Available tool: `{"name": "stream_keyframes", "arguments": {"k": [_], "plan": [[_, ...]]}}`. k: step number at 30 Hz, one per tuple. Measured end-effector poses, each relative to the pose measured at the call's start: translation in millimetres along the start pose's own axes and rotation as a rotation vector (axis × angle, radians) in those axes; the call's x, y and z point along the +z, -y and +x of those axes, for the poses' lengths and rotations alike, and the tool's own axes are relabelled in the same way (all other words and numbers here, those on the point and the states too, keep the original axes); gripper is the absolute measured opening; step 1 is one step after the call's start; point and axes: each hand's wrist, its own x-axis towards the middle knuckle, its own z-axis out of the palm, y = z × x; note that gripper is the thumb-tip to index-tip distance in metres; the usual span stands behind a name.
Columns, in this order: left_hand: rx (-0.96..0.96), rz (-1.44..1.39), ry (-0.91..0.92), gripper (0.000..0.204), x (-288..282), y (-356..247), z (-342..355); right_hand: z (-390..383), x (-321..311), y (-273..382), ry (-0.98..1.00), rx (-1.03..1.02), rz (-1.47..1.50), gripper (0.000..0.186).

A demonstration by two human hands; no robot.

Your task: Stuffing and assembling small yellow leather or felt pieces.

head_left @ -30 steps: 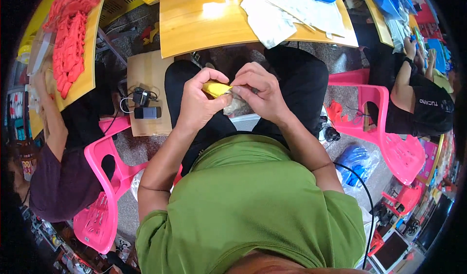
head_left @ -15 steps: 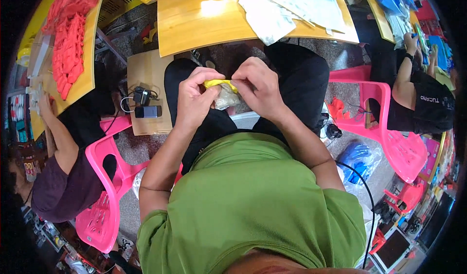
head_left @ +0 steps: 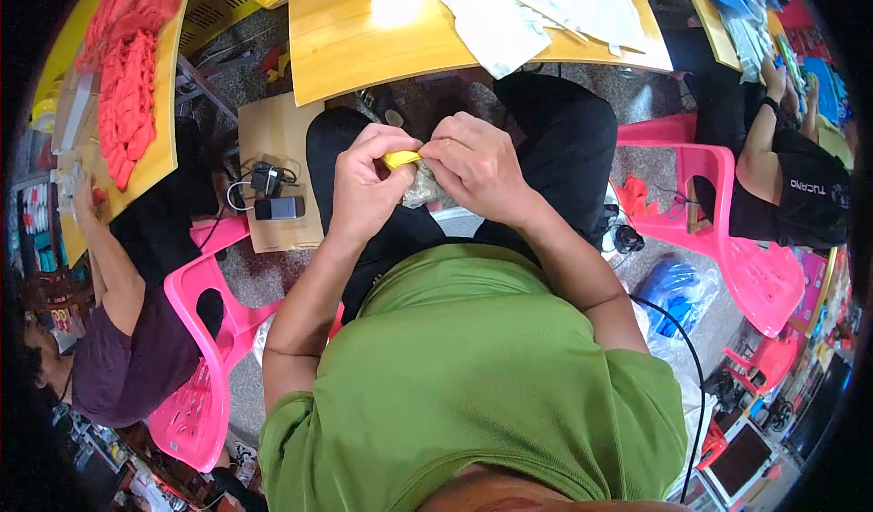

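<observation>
Grey speckled floor (head_left: pixel 259 276) spread through a crowded workroom

Nearest to the view was a green short-sleeved shirt (head_left: pixel 491 366). Beyond it, over a lap in black trousers (head_left: pixel 573 157), was a small bright-yellow piece of soft-looking material (head_left: pixel 400 159). The bare left hand (head_left: pixel 364 185) was clamped on its left part with thumb and fingers. The bare right hand (head_left: pixel 477 166) was closed on its right end, although the fingers covered the exact contact. Just below the yellow piece was a crumpled greyish bundle (head_left: pixel 421 190); what it was, I could not tell. Farther, a small black box (head_left: pixel 279 207) lay on a flat brown cardboard sheet (head_left: pixel 273 130). Then came a wood-topped table (head_left: pixel 382 48), bearing white cloth (head_left: pixel 500 30).
</observation>
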Motion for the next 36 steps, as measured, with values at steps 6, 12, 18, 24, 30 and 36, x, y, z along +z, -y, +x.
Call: {"name": "stream_keyframes", "arguments": {"k": [6,12,18,24,30,36], "plan": [[-0.053,-0.021,0.003,0.023,2.3,0.4,-0.2,-1.4,2.6,1.2,-0.037,-0.029,-0.071,0.012],[0.1,0.228,-0.1,0.024,5.1,0.9,1.5,-2.1,0.0,12.7,-0.114,-0.177,-0.243,0.016],[0.213,0.415,-0.15,0.022,5.1,9.0,0.9,-4.1,4.5,15.7,-0.14,-0.074,-0.137,0.014],[-0.271,-0.472,-0.251,0.017,6.5,10.7,5.7,-36.5,13.4,18.7,-0.161,0.838,0.562,0.014],[-0.239,-0.483,-0.28,0.016,26.8,10.4,0.7,-21.0,35.1,13.7,-0.19,1.115,1.292,0.028],[0.141,0.429,-0.262,0.018,19.1,16.9,8.2,-2.8,30.9,18.9,-0.435,0.918,0.989,0.029]]}}
